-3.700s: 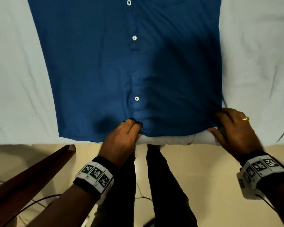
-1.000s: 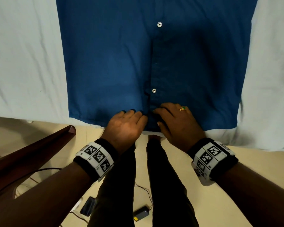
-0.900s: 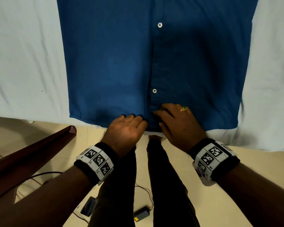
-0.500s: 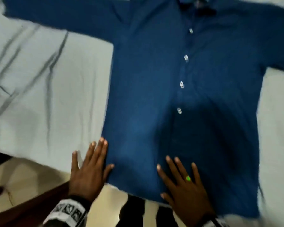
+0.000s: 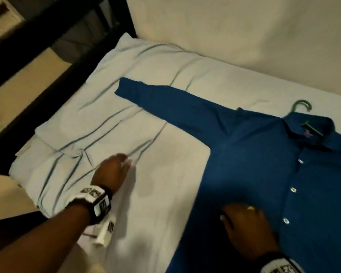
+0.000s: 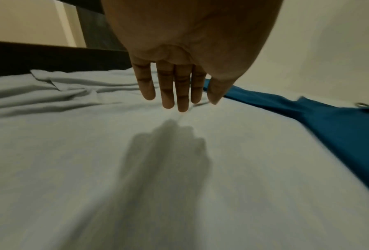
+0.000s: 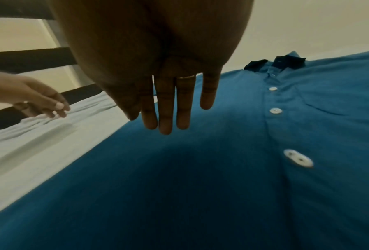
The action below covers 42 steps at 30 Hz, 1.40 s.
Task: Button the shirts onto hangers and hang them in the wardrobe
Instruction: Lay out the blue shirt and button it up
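- Blue shirt (image 5: pixel 264 174): long-sleeved, deep blue, spread flat and front-up on the bed sheet (image 5: pixel 156 194); the placket is closed, with white round buttons (image 5: pixel 293 189) in a line down the front. The collar (image 5: pixel 311 131) lies toward 1 o'clock from the shirt's middle, and one sleeve (image 5: pixel 165 103) stretches out toward 10 o'clock.
- Hanger (image 5: pixel 301 105): green and thin; its curved hook sticks out past the collar at 12 o'clock, and a short length of its bar shows inside the neck opening.
- Materials: the shirt is a smooth, matte woven cloth with few creases, and a chest pocket seam shows in the right wrist view. The sheet is pale grey-white and soft, gathered in long ridges at 9 o'clock of the shirt. A dark bed frame (image 5: pixel 37 75) runs along the sheet's far left edge, and a plain cream wall (image 5: pixel 244 32) stands behind.
- Right hand (image 5: pixel 248 231): palm down over the lower front of the shirt, at 7 o'clock from the button line. Its fingers (image 7: pixel 166 108) are straight and close together and hold nothing; a ring sits on one. Whether they touch the cloth cannot be told.
- Left hand (image 5: pixel 111 172): above the bare sheet at 9 o'clock of the shirt body, well apart from it. Its fingers (image 6: pixel 168 89) are extended, relaxed and empty, casting a shadow on the sheet below; the sleeve cuff lies beyond the fingertips.
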Tool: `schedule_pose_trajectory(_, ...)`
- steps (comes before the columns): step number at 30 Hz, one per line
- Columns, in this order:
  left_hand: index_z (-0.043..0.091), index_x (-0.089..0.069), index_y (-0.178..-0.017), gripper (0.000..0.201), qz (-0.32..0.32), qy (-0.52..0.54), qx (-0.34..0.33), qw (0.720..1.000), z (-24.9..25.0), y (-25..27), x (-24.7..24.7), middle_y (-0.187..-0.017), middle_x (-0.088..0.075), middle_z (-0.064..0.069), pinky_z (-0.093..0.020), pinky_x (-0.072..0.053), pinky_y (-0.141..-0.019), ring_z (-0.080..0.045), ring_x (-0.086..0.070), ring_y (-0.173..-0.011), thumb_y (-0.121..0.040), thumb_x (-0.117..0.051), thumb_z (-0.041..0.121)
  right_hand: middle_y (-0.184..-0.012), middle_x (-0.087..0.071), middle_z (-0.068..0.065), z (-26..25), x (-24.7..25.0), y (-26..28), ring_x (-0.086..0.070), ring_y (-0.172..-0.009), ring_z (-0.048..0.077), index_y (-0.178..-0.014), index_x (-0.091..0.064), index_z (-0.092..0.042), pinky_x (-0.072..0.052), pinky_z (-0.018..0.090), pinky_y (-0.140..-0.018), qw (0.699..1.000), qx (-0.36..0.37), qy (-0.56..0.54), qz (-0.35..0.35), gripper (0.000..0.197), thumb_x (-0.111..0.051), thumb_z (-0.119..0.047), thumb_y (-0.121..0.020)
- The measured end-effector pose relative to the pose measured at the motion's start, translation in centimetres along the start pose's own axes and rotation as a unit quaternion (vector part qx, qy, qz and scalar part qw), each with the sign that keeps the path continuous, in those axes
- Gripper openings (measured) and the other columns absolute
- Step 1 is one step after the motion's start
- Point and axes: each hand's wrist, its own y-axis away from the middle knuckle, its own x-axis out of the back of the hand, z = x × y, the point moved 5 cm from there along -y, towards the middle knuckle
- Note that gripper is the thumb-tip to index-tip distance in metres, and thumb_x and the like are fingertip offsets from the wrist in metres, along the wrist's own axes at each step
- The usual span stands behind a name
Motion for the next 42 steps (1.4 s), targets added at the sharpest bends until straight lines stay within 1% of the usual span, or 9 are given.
schedule_pose_trajectory(4,0.005,-0.059,-0.131,0.041,0.029,0.106,0.114,0.987,-4.8,-14.5,3.4,-0.126,-0.066,-0.020,-0.037,-0.042,-0.099,-0.037,-0.059,-0.119,-0.100,-0.060,0.032,-0.126,-0.066,0.011,-1.6,2.1,-11.9,-0.062,-0.115,0.035,-0.113,-0.070,-0.016,-0.052,0.052,-0.092,0.994,-0.070,-0.059,0.053,0.029,-0.073,-0.022,-0.085)
schedule_pose_trajectory(8,0.006,-0.057,-0.134,0.050,0.055,0.156,0.134,0.977,-5.9,-25.0,5.5,-0.133,-0.062,-0.018,-0.037,-0.040,-0.102,-0.037,-0.055,-0.126,-0.100,-0.058,0.043,-0.166,-0.015,0.008,-3.9,1.5,-21.7,-0.009,-0.153,0.030,-0.153,-0.035,-0.025,-0.015,0.054,-0.120,0.989,-0.131,-0.067,0.036,0.057,-0.052,-0.038,-0.100)
schedule_pose_trajectory(15,0.011,-0.071,-0.099,0.032,-0.019,0.218,0.128,0.967,-6.1,-35.7,3.4,-0.107,-0.069,-0.010,-0.035,-0.048,-0.091,-0.034,-0.064,-0.110,-0.090,-0.071,0.041,-0.160,0.035,-0.010,-4.7,-3.6,-25.2,0.024,-0.151,0.022,-0.151,0.029,-0.041,0.008,0.061,-0.119,0.960,-0.259,-0.062,-0.082,0.077,-0.005,-0.073,-0.090)
schedule_pose_trajectory(18,0.009,-0.071,-0.088,0.021,-0.024,0.174,0.129,0.976,-7.7,-37.3,3.1,-0.097,-0.071,-0.011,-0.031,-0.045,-0.080,-0.034,-0.067,-0.100,-0.089,-0.073,0.030,-0.158,0.037,-0.011,-4.6,-3.7,-25.2,0.027,-0.150,0.021,-0.149,0.031,-0.042,0.010,0.059,-0.119,0.957,-0.270,-0.069,-0.080,0.075,-0.001,-0.073,-0.089)
schedule_pose_trajectory(22,0.010,-0.071,-0.094,0.058,-0.015,0.174,0.145,0.974,-9.3,-38.4,3.8,-0.088,-0.071,-0.012,-0.040,-0.052,-0.078,-0.037,-0.069,-0.086,-0.079,-0.068,0.066,-0.157,0.039,-0.012,-4.6,-3.6,-25.1,0.029,-0.149,0.019,-0.147,0.033,-0.043,0.012,0.059,-0.119,0.957,-0.269,-0.065,-0.092,0.075,-0.001,-0.076,-0.089)
schedule_pose_trajectory(29,0.003,-0.072,-0.088,0.020,-0.032,0.131,0.124,0.983,-10.1,-37.3,4.7,-0.096,-0.071,-0.024,-0.044,-0.051,-0.083,-0.043,-0.066,-0.095,-0.091,-0.073,0.022,-0.161,0.032,-0.013,-5.3,-2.9,-25.3,0.026,-0.150,0.017,-0.152,0.023,-0.045,0.014,0.063,-0.117,0.947,-0.296,-0.066,-0.109,0.075,0.001,-0.074,-0.087)
schedule_pose_trajectory(34,0.007,-0.055,-0.133,0.040,0.130,0.045,-0.148,0.979,-3.7,-35.2,7.5,-0.138,-0.049,-0.025,-0.050,-0.039,-0.105,-0.046,-0.049,-0.124,-0.094,-0.060,0.008,-0.167,0.014,-0.008,-5.0,-0.6,-27.8,0.017,-0.153,0.018,-0.158,-0.001,-0.040,0.016,0.063,-0.116,0.937,-0.339,-0.085,-0.010,0.067,-0.021,-0.065,-0.098)
schedule_pose_trajectory(38,0.020,-0.032,-0.156,0.054,-0.038,-0.116,-0.489,0.864,2.6,-32.6,1.0,-0.164,-0.028,-0.009,-0.050,-0.017,-0.121,-0.027,-0.019,-0.152,-0.105,-0.038,0.033,-0.164,0.027,0.000,-5.0,-1.3,-31.1,0.018,-0.153,0.026,-0.156,0.016,-0.036,0.011,0.068,-0.115,0.924,-0.379,-0.050,-0.004,0.078,-0.017,-0.072,-0.095)
schedule_pose_trajectory(42,0.047,0.014,-0.152,0.062,-0.143,-0.175,-0.342,0.912,-0.3,-37.2,-1.6,-0.169,0.012,0.009,-0.067,0.000,-0.119,-0.017,0.008,-0.155,-0.097,-0.012,0.060,-0.160,0.035,0.010,-8.3,-2.0,-36.1,0.027,-0.148,0.039,-0.156,0.021,-0.033,0.010,0.072,-0.112,0.913,-0.400,-0.083,0.010,0.092,-0.017,-0.083,-0.088)
